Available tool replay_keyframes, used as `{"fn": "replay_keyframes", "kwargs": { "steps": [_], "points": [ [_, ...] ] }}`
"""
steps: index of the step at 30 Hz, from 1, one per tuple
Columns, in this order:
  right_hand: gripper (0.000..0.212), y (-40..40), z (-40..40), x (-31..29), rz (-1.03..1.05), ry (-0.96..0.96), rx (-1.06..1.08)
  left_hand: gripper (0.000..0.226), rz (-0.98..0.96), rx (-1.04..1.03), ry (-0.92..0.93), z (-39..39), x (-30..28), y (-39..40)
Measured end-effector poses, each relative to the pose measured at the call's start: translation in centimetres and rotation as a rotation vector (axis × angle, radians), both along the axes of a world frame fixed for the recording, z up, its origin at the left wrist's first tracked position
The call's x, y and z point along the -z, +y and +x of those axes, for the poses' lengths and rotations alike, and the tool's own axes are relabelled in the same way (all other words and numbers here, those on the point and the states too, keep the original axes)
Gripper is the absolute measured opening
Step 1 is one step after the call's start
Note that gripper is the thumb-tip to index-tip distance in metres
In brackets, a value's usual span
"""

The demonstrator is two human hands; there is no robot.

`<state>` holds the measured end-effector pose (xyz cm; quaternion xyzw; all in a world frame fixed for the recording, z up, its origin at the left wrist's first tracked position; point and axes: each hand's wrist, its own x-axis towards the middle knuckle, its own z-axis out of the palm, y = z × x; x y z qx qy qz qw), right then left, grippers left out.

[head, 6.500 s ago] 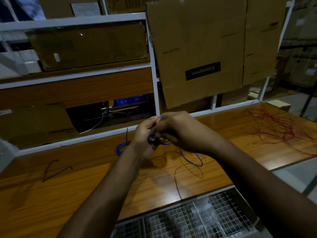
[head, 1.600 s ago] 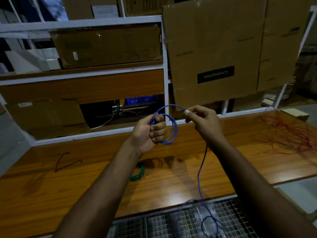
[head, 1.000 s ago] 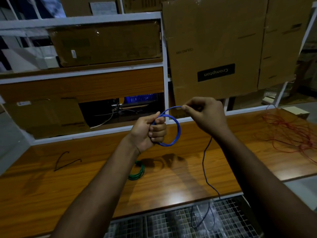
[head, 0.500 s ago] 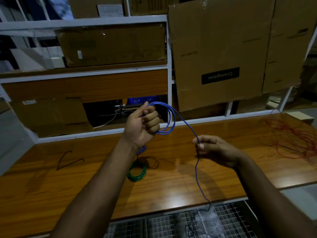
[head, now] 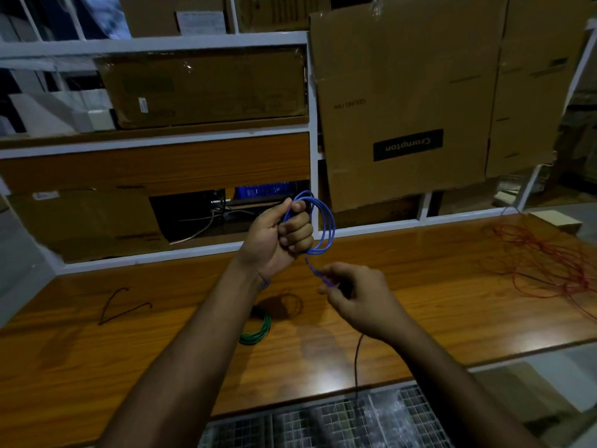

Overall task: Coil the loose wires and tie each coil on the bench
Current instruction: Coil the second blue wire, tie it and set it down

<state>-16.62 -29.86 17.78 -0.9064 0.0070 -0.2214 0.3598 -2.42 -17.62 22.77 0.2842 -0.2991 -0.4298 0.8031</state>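
Observation:
My left hand (head: 277, 236) is raised above the bench and grips a coil of blue wire (head: 326, 226) with several loops. A short blue tail runs down from the coil to my right hand (head: 358, 297), which pinches it between curled fingers just below and to the right. A darker stretch of wire (head: 356, 363) hangs from under my right hand over the bench's front edge. A finished green coil (head: 258, 331) lies on the wooden bench (head: 436, 305) beneath my left forearm.
A tangle of loose red wire (head: 542, 260) spreads over the bench's right end. A short black wire piece (head: 121, 307) lies at the left. Cardboard boxes (head: 407, 101) and white shelf frames stand behind the bench. A wire mesh rack (head: 339, 421) sits below the front edge.
The coil in my left hand has gained loops. My right hand has slid up the wire toward the coil, and the free tail over the front edge has shortened.

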Motion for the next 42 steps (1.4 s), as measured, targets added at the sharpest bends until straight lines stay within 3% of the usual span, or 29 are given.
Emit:
{"fn": "replay_keyframes", "kwargs": {
  "steps": [4, 7, 10, 13, 15, 17, 20, 22, 26, 32, 36, 42],
  "points": [
    [0.052, 1.5, -2.2, -3.5, -0.492, -0.026, -0.072, 0.037, 0.018, -0.047, -0.014, 0.5, 0.2, 0.8],
    [0.051, 2.0, -2.9, -6.8, -0.581, -0.197, -0.097, 0.034, 0.071, -0.084, -0.059, 0.2, 0.3, 0.9],
    [0.035, 1.2, -2.1, -8.7, -0.581, -0.347, -0.148, 0.031, 0.168, -0.147, -0.261, -0.7, 0.1, 0.9],
    [0.015, 0.2, -0.2, -9.0, -0.405, -0.486, -0.042, 0.032, 0.186, -0.143, -0.396, -1.7, -0.5, 0.7],
    [0.026, -0.6, 1.0, -9.2, -0.242, -0.497, 0.145, 0.033, 0.153, -0.066, -0.321, -2.0, -1.1, 0.8],
    [0.035, -1.5, 1.9, -9.5, -0.089, -0.342, 0.208, 0.032, 0.116, 0.007, -0.223, -2.0, -1.7, 0.8],
    [0.031, -2.2, 2.7, -9.4, 0.078, -0.122, 0.004, 0.033, 0.133, 0.064, -0.166, -1.7, -1.8, 1.0],
    [0.035, -2.1, 2.8, -9.1, 0.248, -0.109, -0.1, 0.037, 0.171, 0.075, -0.146, -1.8, -1.6, 0.8],
    [0.036, -1.9, 3.2, -9.2, 0.483, -0.009, -0.117, 0.039, 0.249, 0.026, -0.177, -2.7, -1.5, 0.1],
    [0.053, -3.2, 3.1, -8.5, 0.521, 0.21, -0.14, 0.039, 0.256, -0.039, -0.166, -3.0, -1.0, -0.2],
    [0.035, -6.6, 2.2, -4.7, 0.767, 0.263, -0.364, 0.033, 0.186, 0.032, -0.122, -2.2, -0.9, 0.3],
    [0.036, -9.8, -0.1, 4.8, 1.024, 0.488, -0.494, 0.027, -0.001, 0.045, -0.032, -1.1, -1.6, 1.3]
  ]
}}
